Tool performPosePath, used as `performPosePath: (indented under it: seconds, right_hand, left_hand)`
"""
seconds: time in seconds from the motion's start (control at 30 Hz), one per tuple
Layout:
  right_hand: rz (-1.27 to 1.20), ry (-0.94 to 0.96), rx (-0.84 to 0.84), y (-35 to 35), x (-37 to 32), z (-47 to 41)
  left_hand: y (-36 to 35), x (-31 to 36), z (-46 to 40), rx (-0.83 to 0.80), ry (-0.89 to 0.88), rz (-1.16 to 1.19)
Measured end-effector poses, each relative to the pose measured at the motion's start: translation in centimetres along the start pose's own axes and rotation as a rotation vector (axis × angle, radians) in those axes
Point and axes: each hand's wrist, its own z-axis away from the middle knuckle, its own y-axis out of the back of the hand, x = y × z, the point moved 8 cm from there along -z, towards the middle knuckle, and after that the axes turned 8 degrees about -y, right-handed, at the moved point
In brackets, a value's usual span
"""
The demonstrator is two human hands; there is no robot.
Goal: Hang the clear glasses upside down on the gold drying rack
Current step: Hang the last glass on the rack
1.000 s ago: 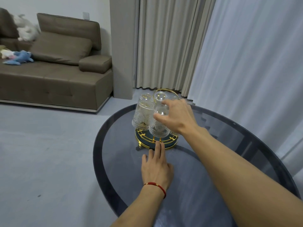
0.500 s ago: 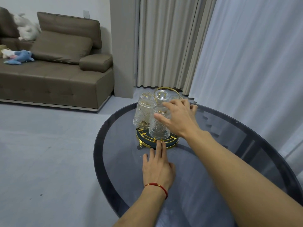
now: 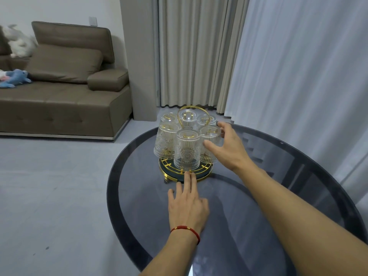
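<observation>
6 ribbed clear glasses [image 3: 186, 150], inverted

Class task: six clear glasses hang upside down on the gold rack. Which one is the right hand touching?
The front-right glass. The right hand has its thumb and fingers around it; the front-centre glass and the other four stand untouched.

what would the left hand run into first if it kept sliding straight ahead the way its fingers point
The left hand lies flat on the glass table, fingers pointing away from the person. They seem already at the gold drying rack's base rim, so it meets that first; actual contact is unclear.
</observation>
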Motion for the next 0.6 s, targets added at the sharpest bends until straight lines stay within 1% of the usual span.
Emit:
performPosePath:
  seconds: [0.13, 0.3, 0.47, 0.6]
  right_hand:
    - [-0.036, 0.039, 0.013, 0.0, -0.6, -0.7]
    - [-0.001, 0.060, 0.048, 1.4, 0.0, -0.6]
    - [0.181, 0.062, 0.008, 1.1, 0.3, -0.8]
    - [0.276, 0.080, 0.010, 1.2, 0.0, -0.9]
  left_hand:
    - [0.1, 0.0, 0.1, 0.000, 0.002, 0.009]
    - [0.1, 0.0, 0.1, -0.005, 0.000, 0.017]
    - [0.0, 0.0, 0.1, -0.020, 0.003, 0.008]
    - [0.0, 0.0, 0.1, -0.007, 0.003, 0.012]
